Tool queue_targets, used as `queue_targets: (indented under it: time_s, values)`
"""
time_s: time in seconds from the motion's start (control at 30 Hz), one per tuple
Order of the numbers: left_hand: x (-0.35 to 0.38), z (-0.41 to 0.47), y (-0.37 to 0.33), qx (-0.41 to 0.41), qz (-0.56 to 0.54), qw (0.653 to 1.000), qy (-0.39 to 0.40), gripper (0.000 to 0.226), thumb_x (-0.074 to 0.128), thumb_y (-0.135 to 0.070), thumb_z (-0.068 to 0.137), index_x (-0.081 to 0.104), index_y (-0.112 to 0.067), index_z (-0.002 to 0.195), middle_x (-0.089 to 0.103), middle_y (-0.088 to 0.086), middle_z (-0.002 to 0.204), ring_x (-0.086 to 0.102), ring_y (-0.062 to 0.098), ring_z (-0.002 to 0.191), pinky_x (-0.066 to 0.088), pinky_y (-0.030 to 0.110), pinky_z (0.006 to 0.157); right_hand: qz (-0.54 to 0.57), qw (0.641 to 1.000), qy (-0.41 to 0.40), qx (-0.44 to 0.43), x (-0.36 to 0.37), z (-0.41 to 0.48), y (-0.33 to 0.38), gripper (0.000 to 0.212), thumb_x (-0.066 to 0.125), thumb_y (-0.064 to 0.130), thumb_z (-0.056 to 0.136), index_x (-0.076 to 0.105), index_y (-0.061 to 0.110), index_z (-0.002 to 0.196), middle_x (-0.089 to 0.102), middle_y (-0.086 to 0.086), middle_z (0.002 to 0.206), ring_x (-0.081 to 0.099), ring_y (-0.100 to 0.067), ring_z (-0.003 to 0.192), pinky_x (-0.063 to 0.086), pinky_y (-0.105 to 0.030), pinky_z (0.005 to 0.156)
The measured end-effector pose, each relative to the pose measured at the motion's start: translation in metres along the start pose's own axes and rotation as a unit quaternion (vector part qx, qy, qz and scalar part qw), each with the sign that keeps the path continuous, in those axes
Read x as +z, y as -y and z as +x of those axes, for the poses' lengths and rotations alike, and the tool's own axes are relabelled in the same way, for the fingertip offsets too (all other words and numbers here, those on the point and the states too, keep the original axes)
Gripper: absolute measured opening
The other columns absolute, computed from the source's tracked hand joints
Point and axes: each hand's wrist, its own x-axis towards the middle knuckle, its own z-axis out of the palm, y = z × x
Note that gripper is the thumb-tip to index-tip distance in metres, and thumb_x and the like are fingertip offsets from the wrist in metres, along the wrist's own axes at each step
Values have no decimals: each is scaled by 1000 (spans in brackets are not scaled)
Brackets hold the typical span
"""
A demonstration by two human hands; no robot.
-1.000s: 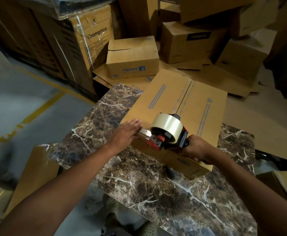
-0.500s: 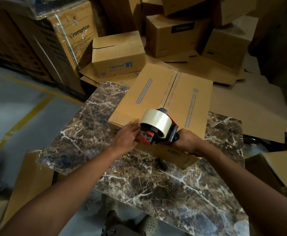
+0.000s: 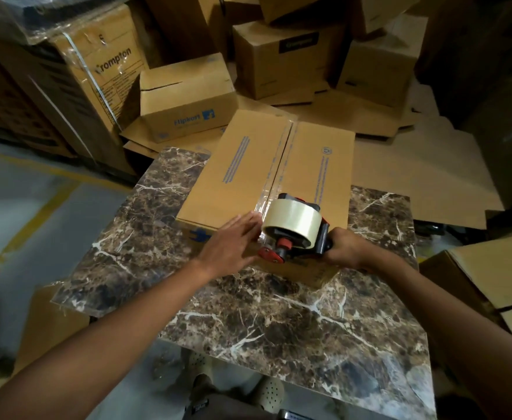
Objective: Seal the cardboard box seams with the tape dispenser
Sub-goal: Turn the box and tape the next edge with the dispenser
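Right hand (image 3: 344,248) grips tape dispenser (image 3: 294,228) handle — handle hidden inside closed fingers. Left hand (image 3: 230,244), fingers spread flat, presses cardboard box (image 3: 242,171) beside taped seam — fingertips partly behind roll.

Stacked cartons (image 3: 282,56) crowd grey floor (image 3: 21,207), dim light.

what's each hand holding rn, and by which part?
Right hand grips the tape dispenser by its handle. Left hand holds nothing; it lies flat on the cardboard box.
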Motion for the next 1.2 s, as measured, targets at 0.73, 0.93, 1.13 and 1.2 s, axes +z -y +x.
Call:
queue_targets:
  time_s: [0.73,0.93,1.13,1.2]
  values:
    - [23,30,-68,32,17,999,28,83,47,-53,91,12,-12,155,11,6,162,1,21,150,2,38,122,-17,1000,-24,-1,-21,-36,-55,22,73,32,78,66,21,96,69,-5,88,65,-21,79,52,-32,69]
    - [29,31,-69,6,43,998,36,80,41,-54,95,9,-12,155,6,7,163,-3,21,150,9,41,123,-47,998,-25,18,-24,-32,-58,22,73,31,78,71,12,90,69,-7,83,64,-22,75,46,-28,64]
    - [25,32,-73,-9,35,999,14,72,46,-47,97,22,-7,152,22,12,159,17,25,148,19,44,121,-51,997,-28,40,-36,-57,-90,41,72,47,77,68,15,102,70,-5,88,68,-20,81,57,-40,74]
    - [25,32,-75,-9,56,998,14,76,45,-51,96,21,-5,152,19,13,159,14,25,148,10,41,121,-55,996,-26,59,-38,-65,-101,49,73,46,76,64,15,113,71,-7,96,68,-21,86,57,-45,81]
